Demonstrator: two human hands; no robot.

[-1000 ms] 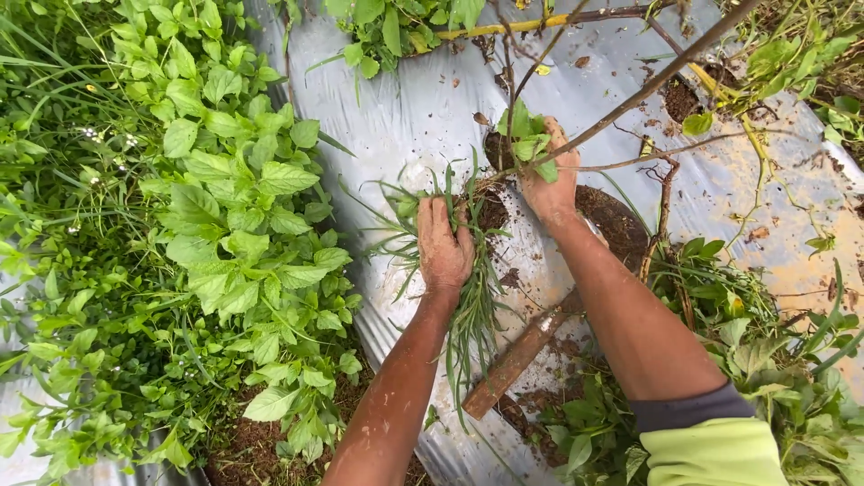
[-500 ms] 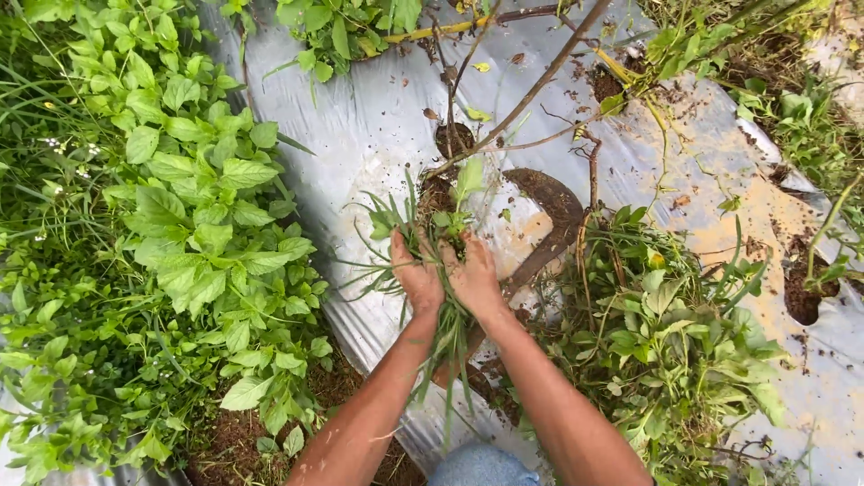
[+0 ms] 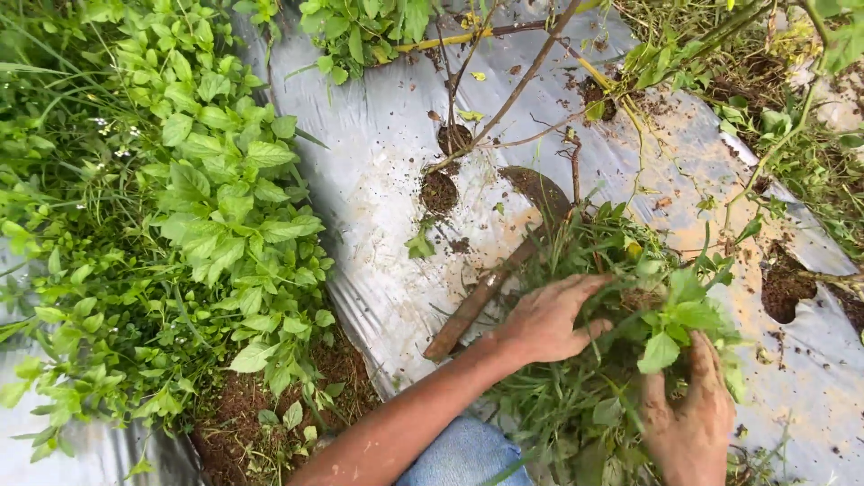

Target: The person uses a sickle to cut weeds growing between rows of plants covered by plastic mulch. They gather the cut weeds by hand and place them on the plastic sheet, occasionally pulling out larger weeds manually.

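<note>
Both hands have swung right, away from the planting hole (image 3: 438, 191), carrying the pulled weeds onto one heap (image 3: 621, 342). Left hand (image 3: 551, 317) lies spread on the heap, fingers loosely curled into stems; right hand (image 3: 688, 416) grips leafy weeds from below. One sickle (image 3: 504, 261) lies just left on the silver mulch sheet (image 3: 378, 171). Two bare woody stems cross above; dense green plants (image 3: 198, 225) crowd the left.

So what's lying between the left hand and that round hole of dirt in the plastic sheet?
In the head view, a brown sickle lies on the sheet between the left hand and the hole.
</note>
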